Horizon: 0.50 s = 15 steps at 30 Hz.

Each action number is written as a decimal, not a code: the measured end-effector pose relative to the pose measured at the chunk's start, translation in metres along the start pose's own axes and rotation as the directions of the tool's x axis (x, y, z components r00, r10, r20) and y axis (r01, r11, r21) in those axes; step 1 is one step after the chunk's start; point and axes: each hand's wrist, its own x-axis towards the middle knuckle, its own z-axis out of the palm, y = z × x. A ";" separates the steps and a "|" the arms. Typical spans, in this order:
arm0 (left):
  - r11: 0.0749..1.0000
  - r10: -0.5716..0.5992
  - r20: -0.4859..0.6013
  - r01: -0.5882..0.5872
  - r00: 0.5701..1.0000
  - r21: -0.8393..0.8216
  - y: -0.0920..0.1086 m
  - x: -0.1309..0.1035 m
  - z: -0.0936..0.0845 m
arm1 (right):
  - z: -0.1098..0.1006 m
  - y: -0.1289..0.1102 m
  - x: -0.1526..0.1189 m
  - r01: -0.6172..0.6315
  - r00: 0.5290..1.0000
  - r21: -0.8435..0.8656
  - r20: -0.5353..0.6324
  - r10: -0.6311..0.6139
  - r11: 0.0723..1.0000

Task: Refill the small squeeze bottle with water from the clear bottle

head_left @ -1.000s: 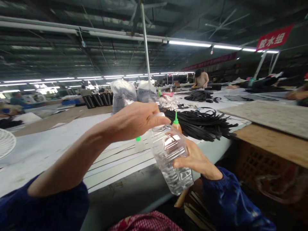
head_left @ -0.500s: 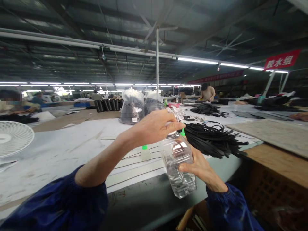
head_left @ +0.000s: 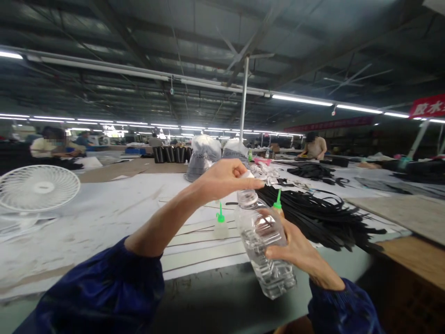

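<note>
The right hand [head_left: 299,250] wraps the ribbed middle of a clear plastic water bottle [head_left: 262,241], tilted with its open neck up-left, above the near edge of the worktable [head_left: 104,218]. Just above the neck, the left hand [head_left: 225,178] pinches a small white cap [head_left: 247,174] between thumb and fingertips. Beyond stand two squeeze bottles with green nozzles [head_left: 220,222], one mostly hidden behind the water bottle. A heap of flat black straps [head_left: 320,218] lies to the right, a white round fan [head_left: 38,188] far left.
</note>
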 end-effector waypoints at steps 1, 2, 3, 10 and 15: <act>0.997 -0.010 -0.058 0.006 0.998 -0.081 -0.001 0.001 -0.003 | 0.000 0.003 0.001 0.011 1.000 -0.007 -0.011 -0.011 1.000; 0.988 -0.016 -0.111 -0.002 0.994 -0.157 -0.002 0.001 -0.008 | 0.000 0.006 0.002 0.019 1.000 -0.007 -0.024 -0.019 1.000; 0.975 -0.019 -0.161 -0.017 0.987 -0.220 -0.006 -0.001 -0.014 | -0.002 0.009 0.002 0.023 0.999 0.000 -0.045 -0.023 1.000; 0.924 -0.361 -0.449 0.248 0.817 -0.292 -0.113 -0.068 -0.085 | -0.025 0.019 0.007 0.030 0.964 0.062 -0.265 -0.012 0.998; 0.725 -0.579 -0.612 0.684 0.539 -0.083 -0.210 -0.157 -0.127 | -0.028 0.021 0.027 0.100 0.915 0.033 -0.395 -0.079 0.994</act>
